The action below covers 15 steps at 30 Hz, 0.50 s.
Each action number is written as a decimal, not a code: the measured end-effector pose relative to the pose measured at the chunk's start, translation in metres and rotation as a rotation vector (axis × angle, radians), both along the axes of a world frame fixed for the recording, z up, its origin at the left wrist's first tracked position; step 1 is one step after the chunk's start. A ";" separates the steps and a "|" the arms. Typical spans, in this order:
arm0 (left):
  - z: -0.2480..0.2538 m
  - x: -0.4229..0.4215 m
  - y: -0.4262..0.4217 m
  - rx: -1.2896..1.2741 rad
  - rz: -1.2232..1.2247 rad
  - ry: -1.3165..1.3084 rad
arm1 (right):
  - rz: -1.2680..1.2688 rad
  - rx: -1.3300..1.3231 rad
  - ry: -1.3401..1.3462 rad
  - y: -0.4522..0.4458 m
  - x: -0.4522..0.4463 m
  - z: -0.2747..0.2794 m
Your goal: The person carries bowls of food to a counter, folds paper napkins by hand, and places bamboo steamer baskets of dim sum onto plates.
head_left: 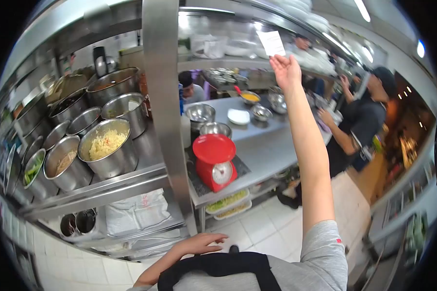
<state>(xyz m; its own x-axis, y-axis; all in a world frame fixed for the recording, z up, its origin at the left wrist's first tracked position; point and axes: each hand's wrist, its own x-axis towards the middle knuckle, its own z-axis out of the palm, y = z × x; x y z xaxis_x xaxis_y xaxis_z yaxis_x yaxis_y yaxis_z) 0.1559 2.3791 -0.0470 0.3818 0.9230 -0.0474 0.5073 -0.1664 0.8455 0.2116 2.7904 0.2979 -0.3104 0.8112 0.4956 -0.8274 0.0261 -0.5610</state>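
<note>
My right arm reaches up and forward, and at its end my right hand (287, 70) has its fingertips at the lower edge of a white paper slip (272, 42) with faint printed lines. The slip is in front of the upper shelf rail, and I cannot tell whether it touches the rail. Low by my body, my left hand (204, 242) hangs with its fingers stretched out and nothing in it. A folded white cloth (137, 212) on the lower shelf is the thing nearest to that hand.
A red scale (215, 160) stands at the near end of the steel counter (272, 138), with metal bowls (200, 113) behind. Several steel pots stand on the left, one holding shredded yellow food (107, 144). A person in black (359, 116) works at the right; others are farther back.
</note>
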 end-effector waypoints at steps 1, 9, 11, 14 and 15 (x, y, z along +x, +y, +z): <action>-0.003 -0.003 -0.001 -0.021 0.132 -0.008 | 0.057 0.028 0.030 0.013 -0.021 0.020; 0.004 0.045 -0.021 -0.017 0.947 -0.383 | 0.386 0.097 0.153 0.068 -0.125 0.110; 0.003 0.062 -0.028 -0.026 1.074 -0.386 | 0.434 0.135 0.169 0.088 -0.139 0.111; 0.002 0.079 -0.046 -0.018 1.147 -0.272 | 0.231 0.132 0.152 0.132 -0.153 0.095; 0.000 0.084 -0.056 -0.037 1.172 -0.228 | 0.150 0.183 0.167 0.091 -0.126 0.075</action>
